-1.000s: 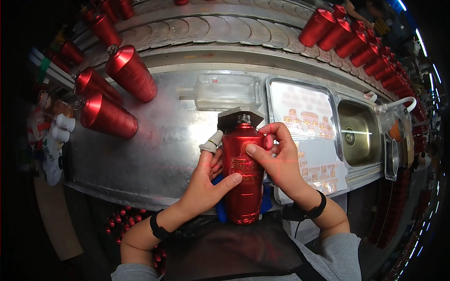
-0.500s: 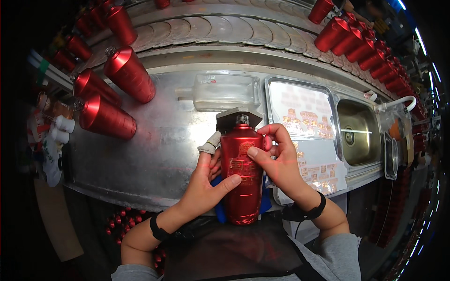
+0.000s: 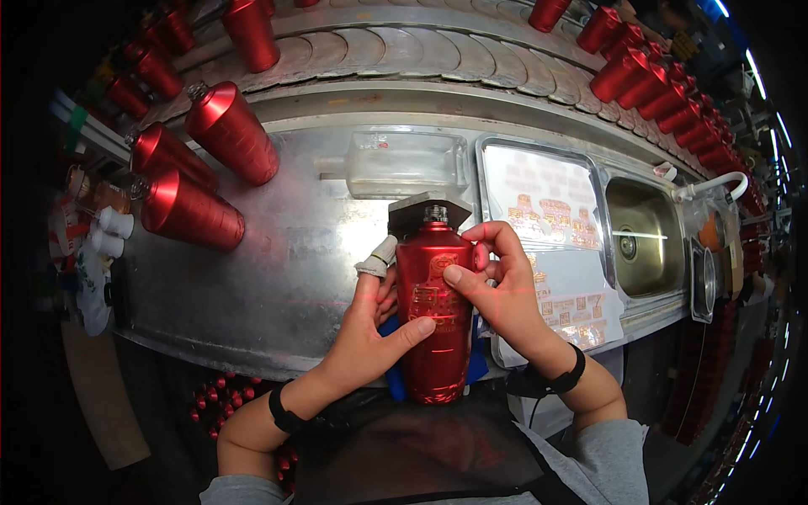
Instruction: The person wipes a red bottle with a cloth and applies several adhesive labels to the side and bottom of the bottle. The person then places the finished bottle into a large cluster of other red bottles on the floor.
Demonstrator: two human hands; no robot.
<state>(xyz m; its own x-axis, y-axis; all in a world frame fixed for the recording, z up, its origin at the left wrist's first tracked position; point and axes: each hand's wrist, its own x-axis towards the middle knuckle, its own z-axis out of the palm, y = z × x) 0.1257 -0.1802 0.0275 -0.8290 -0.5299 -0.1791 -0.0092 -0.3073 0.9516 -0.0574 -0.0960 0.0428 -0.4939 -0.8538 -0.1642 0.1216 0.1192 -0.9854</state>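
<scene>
A steel bench (image 3: pixel 278 286) carries red bottles (image 3: pixel 231 133), a clear tray (image 3: pixel 408 164) and a printed sheet (image 3: pixel 547 219).

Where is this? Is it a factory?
Probably a bottle factory line. Both hands, left hand and right hand, hold one red bottle over a metal workbench, while rows of matching red bottles ride a conveyor behind.

Glossy red bottle (image 3: pixel 433 320) with gold print, silver metal counter (image 3: pixel 278 278).

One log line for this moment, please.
left hand: grips red bottle | right hand: thumb on its label | bottle: upright at steel bench
</scene>
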